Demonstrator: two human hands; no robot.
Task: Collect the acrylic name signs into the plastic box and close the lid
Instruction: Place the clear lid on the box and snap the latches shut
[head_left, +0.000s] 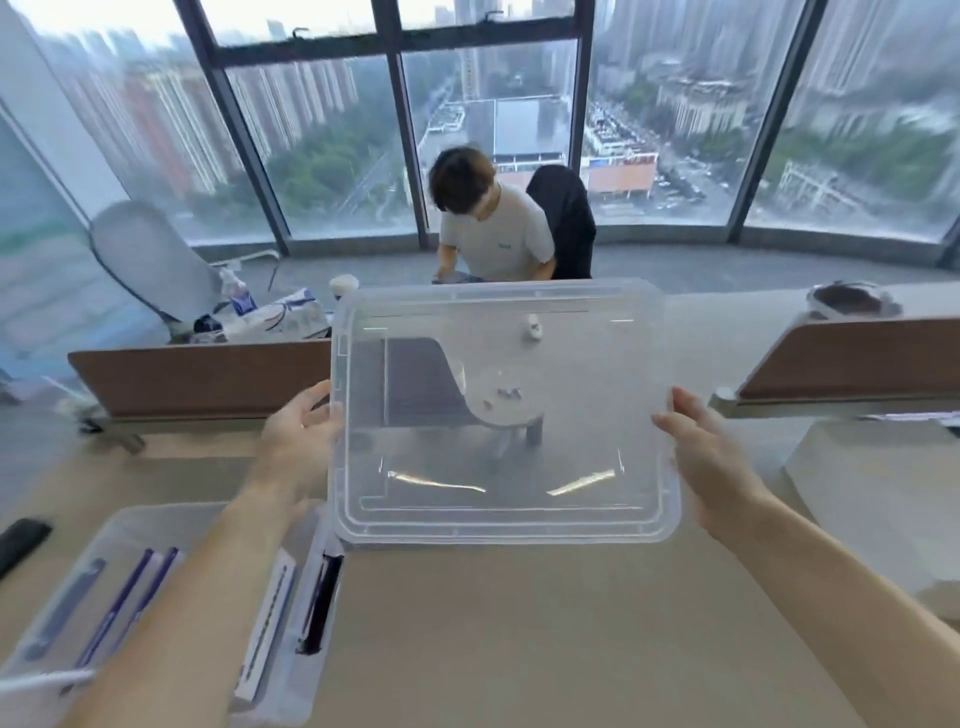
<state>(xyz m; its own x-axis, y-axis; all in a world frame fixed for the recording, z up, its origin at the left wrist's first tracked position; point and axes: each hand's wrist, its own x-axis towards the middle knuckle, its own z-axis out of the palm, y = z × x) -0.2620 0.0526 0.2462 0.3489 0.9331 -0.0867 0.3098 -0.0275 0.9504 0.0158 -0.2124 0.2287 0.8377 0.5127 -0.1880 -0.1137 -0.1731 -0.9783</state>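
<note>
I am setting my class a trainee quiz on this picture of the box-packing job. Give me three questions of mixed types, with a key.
1. True or false: the lid is already on the plastic box.
2. The lid is held by: A) the left hand alone B) the right hand alone C) both.
3. Fill in: the name signs lie inside the ____.
Key: 1 false; 2 C; 3 plastic box.
</note>
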